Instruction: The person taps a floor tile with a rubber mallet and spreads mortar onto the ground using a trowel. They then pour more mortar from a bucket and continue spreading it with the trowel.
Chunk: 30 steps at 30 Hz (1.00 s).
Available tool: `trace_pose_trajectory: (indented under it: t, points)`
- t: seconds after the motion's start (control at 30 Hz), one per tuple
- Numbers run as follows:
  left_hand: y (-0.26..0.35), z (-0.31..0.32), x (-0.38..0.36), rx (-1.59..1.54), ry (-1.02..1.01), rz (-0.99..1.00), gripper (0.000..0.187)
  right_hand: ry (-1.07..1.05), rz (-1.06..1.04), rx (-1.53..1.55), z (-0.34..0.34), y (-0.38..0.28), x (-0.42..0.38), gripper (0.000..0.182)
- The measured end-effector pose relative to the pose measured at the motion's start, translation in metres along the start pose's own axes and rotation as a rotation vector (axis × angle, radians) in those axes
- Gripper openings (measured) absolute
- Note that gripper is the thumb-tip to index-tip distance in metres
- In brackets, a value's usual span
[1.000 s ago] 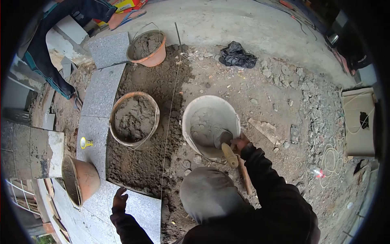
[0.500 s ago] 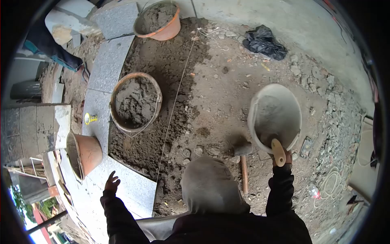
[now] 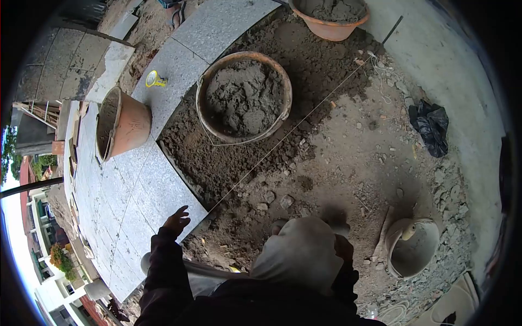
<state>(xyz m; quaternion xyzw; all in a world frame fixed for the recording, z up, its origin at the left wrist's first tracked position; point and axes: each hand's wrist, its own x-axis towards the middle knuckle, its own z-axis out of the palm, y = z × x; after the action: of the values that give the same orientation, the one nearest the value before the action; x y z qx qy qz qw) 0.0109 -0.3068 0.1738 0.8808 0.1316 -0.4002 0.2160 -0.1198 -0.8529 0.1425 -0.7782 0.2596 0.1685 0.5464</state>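
My left hand [image 3: 176, 221] hangs above the corner of the speckled grey tiles [image 3: 144, 187], its fingers apart and nothing in them. My right hand [image 3: 343, 249] is beside my knee, mostly hidden by the leg and dark sleeve; its fingers cannot be made out. Close to it a dark rounded block [image 3: 340, 228] shows, perhaps a mallet head. At the right stands a pale bucket [image 3: 434, 244] with grey powder inside and a tan-handled tool [image 3: 408, 233] leaning in it. Ahead, a large bucket [image 3: 287, 98] full of wet mortar sits on dark damp mortar bedding [image 3: 190, 152].
An orange bucket [image 3: 133, 125] stands tilted in view on the tiles, near a yellow-rimmed round item [image 3: 154, 79]. Another mortar tub [image 3: 331, 30] is at the back. A taut string [image 3: 283, 136] crosses the ground. A black plastic bag [image 3: 429, 127] lies by the wall. Another person's foot [image 3: 175, 15] shows at the top.
My right hand has let go of the pale bucket and come back beside my knee. The view has turned left, so the buckets and bag appear shifted. My left hand stays open.
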Motion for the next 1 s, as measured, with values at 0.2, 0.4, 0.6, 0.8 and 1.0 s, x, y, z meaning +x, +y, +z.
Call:
trace_pose_trajectory:
  t: [0.2, 0.4, 0.6, 0.8, 1.0]
  points:
    - [0.070, -0.001, -0.022, -0.095, 0.131, 0.075, 0.050, 0.131, -0.592, -0.709, -0.052, -0.147, 0.074, 0.027]
    - [0.165, 0.048, 0.032, -0.147, 0.168, 0.283, 0.052, 0.017, 0.289, -1.887, -0.152, -0.072, 0.049, 0.042]
    - [0.206, 0.131, 0.027, -0.137, 0.000, 0.547, 0.049, -0.010, 0.182, -1.503, -0.185, -0.057, 0.051, 0.037]
    - [0.176, 0.148, 0.031, -0.337, -0.136, 0.677, 0.039, -0.132, 0.586, -1.307, -0.216, -0.040, 0.009, 0.038]
    - [0.193, 0.087, 0.044, -0.402, 0.039, 0.778, 0.047, 0.153, 0.823, -1.186, -0.259, -0.032, -0.127, 0.037]
